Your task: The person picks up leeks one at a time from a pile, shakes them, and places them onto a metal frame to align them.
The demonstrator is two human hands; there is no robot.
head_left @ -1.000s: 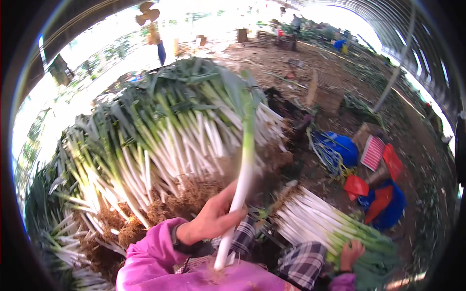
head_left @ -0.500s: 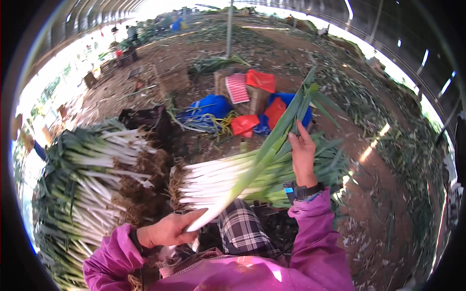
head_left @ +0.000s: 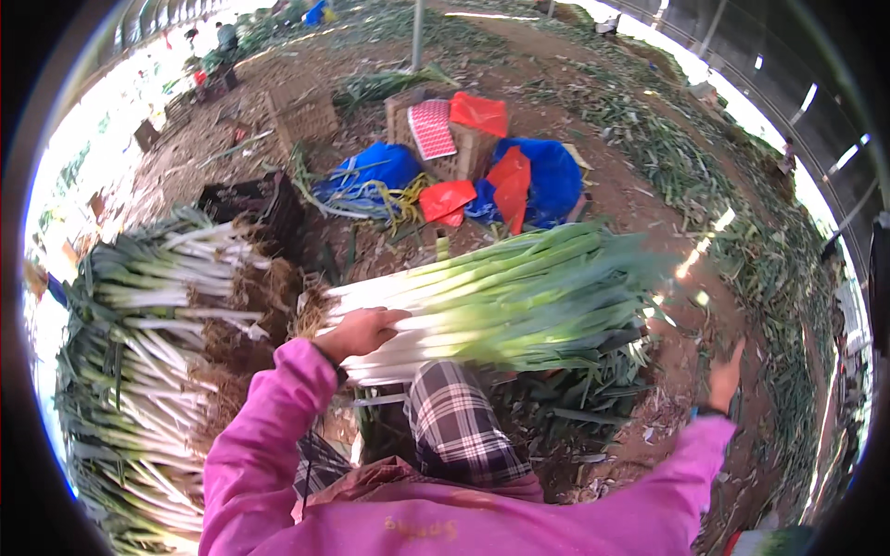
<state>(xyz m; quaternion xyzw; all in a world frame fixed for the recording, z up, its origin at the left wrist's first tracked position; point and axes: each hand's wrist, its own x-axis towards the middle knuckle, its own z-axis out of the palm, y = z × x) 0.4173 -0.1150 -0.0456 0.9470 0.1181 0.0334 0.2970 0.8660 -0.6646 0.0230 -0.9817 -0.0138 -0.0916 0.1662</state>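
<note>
Hands [head_left: 366, 332], two, the left touching leeks [head_left: 528, 292]; red sheets [head_left: 479, 113], three.

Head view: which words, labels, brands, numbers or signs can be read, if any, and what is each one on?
Pink top: a short run of yellow lettering across the front; its wording is not copied here.
Red-and-white sheet: a fine repeated pattern, too small to tell whether it holds words.
Leeks: no label seen.
Elsewhere: nothing can be read.
</note>
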